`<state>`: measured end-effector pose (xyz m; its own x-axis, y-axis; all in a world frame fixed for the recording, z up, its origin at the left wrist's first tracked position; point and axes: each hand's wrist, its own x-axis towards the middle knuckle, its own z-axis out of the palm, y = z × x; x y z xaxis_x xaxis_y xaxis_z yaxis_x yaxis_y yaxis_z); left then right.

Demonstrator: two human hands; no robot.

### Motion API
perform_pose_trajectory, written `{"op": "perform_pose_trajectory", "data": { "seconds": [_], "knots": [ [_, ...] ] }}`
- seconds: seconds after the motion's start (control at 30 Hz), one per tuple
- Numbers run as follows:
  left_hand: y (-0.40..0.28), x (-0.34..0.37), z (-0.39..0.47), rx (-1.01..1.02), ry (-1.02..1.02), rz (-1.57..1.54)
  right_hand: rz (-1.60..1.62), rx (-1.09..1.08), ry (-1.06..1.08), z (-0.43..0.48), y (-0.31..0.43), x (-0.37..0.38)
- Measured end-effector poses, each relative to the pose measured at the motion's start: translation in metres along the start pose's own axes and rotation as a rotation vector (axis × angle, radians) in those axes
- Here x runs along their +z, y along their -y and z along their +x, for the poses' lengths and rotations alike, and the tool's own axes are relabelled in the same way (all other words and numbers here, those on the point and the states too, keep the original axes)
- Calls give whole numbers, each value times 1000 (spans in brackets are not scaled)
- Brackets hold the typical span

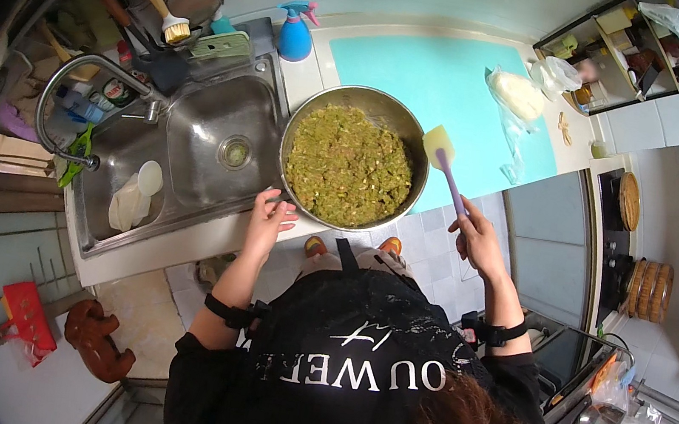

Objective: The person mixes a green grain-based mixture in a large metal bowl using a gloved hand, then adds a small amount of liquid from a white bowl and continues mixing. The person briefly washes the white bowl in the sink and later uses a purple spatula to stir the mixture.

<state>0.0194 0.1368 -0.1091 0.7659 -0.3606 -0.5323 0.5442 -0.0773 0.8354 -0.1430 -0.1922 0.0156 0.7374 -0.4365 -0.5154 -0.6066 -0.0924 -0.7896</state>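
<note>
Before me on the counter stands a large stainless-steel bowl [418, 112], well filled with a chopped greenish-brown mixture [348, 168]. Beside its right rim, my right hand [479, 237] grips the purple handle of a spatula [441, 148]. The spatula's pale yellow blade points away from me, close to the bowl's right rim and outside the mixture. Near the bowl's lower left edge is my left hand [271, 219], its fingers apart and holding nothing. Whether its fingertips touch the bowl cannot be told.
A double steel sink [209, 124] with a curved faucet [50, 90] lies left. Behind the bowl stands a blue spray bottle [296, 39]. A turquoise mat [410, 67] carries a plastic bag of pale dough-like stuff [518, 97]. Rightward are a floor gap and a stove [616, 248].
</note>
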Motion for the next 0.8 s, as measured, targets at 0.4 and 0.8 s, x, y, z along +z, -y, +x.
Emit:
{"op": "perform_pose_trajectory", "data": {
  "seconds": [0.4, 0.8],
  "knots": [
    [8, 35, -2, 147, -119, -98, -455, -243, -43, 76, 16, 18],
    [23, 40, 2, 295, -171, -27, -726, -509, 32, 138, 32, 38]
  ]
}}
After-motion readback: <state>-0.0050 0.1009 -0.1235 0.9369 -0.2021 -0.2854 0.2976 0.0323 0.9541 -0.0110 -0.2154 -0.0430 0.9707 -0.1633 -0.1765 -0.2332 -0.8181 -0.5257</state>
